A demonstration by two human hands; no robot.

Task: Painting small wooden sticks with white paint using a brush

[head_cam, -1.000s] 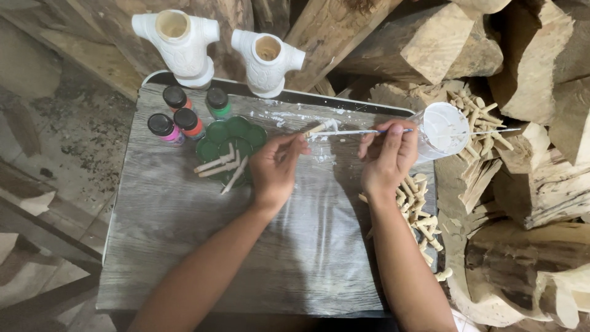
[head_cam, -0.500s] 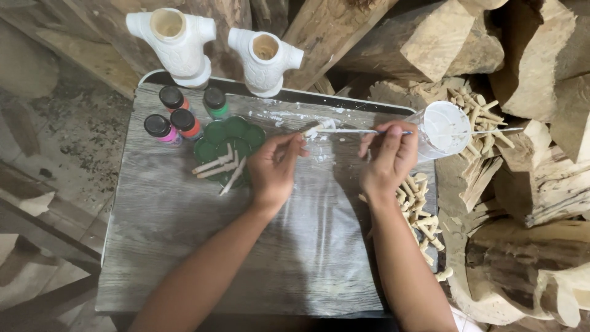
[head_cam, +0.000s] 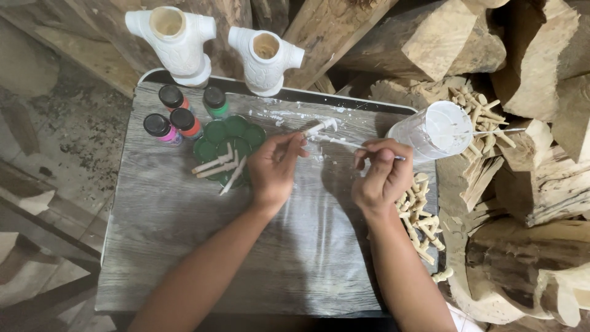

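Head view showed my left hand [head_cam: 275,169] pinching 1 small white stick [head_cam: 321,127] over the gray board [head_cam: 184,246], right of the green paint tray [head_cam: 227,132]. My right hand [head_cam: 381,175] gripped a thin brush [head_cam: 344,143] touching it.

Grey wood-grain table [head_cam: 184,258] with a dark rim, white paint smears near its far edge. Behind and to the right, stacked split logs [head_cam: 442,37], pale cut faces, rough bark, some leaning against each other. More chunky wood blocks [head_cam: 541,184] piled on the right side, right up beside the table. Left side: dirty grey concrete floor [head_cam: 74,117], dusty and stained, with slanted wooden planks [head_cam: 37,203] lying across it. Light is dim, even, soft shadows, no window in view.
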